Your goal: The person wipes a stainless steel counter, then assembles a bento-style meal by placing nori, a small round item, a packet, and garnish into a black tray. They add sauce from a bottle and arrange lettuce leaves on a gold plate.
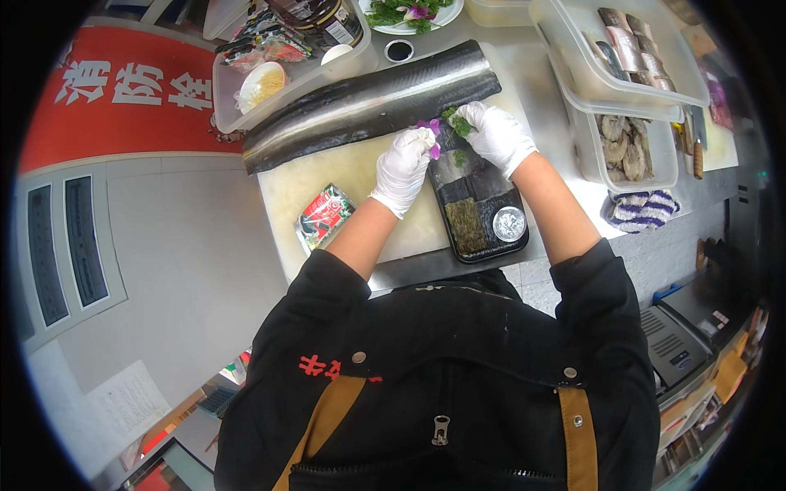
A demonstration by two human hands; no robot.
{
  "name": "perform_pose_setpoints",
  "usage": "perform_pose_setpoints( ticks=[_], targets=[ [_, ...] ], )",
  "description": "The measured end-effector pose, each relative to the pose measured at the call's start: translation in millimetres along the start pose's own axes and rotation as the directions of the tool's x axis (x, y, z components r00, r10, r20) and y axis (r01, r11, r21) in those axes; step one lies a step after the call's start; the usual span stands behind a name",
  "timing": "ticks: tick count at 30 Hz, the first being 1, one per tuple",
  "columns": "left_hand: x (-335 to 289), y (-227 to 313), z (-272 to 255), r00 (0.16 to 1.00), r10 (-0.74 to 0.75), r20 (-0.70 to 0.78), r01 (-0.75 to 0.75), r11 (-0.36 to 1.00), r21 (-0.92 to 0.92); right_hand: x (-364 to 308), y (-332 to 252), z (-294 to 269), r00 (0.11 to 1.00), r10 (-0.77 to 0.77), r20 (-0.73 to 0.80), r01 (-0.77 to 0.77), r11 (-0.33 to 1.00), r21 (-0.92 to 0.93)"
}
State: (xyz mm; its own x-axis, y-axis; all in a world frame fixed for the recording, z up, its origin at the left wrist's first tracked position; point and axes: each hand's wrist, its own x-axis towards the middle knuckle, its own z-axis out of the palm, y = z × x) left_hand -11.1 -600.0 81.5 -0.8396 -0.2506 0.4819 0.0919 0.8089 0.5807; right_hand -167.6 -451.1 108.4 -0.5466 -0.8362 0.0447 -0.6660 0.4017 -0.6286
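Held over a black rectangular plastic tray (pixel 490 251)
White-gloved left hand (pixel 404 170) seems to pinch a purple-petalled flower (pixel 434 128), contact obscured; white-gloved right hand (pixel 499 139) grasps a green leafy sprig (pixel 461 125), fingertip-light against crushing, I'd judge.

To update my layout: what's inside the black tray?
The black tray shows a greenish-brown square, a round silver item, flat grey pieces and a green sprig. The right hand covers part of its far end; whatever lies there is hidden.

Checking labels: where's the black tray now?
In the head view, the black tray lies at the right side of the white cutting board, between the person's left forearm and right forearm.
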Motion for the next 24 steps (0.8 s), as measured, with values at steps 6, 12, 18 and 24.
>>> perform_pose_setpoints(
  ticks=[6,12,18,24],
  targets=[
    [-1.7,4.0,-2.0,0.991,0.042,-0.124,-0.051,0.996,-0.075,0.1,-1.5,-1.7,1.000,0.000,-0.023,0.001,1.000,0.024],
    [3.9,7.5,-6.1,0.991,-0.131,-0.008,0.131,0.991,0.023,-0.6,-5.7,-3.6,1.000,0.020,-0.018,-0.019,0.999,0.050],
    [3.6,11.9,-5.1,0.994,-0.103,-0.046,0.108,0.988,0.111,5.7,-0.2,-11.3,0.991,-0.128,-0.041,0.128,0.992,0.021],
    [12.5,-3.0,1.5,0.995,0.065,-0.071,-0.055,0.989,0.137,1.6,-3.3,-7.3,0.998,-0.013,-0.065,0.019,0.995,0.098]
  ],
)
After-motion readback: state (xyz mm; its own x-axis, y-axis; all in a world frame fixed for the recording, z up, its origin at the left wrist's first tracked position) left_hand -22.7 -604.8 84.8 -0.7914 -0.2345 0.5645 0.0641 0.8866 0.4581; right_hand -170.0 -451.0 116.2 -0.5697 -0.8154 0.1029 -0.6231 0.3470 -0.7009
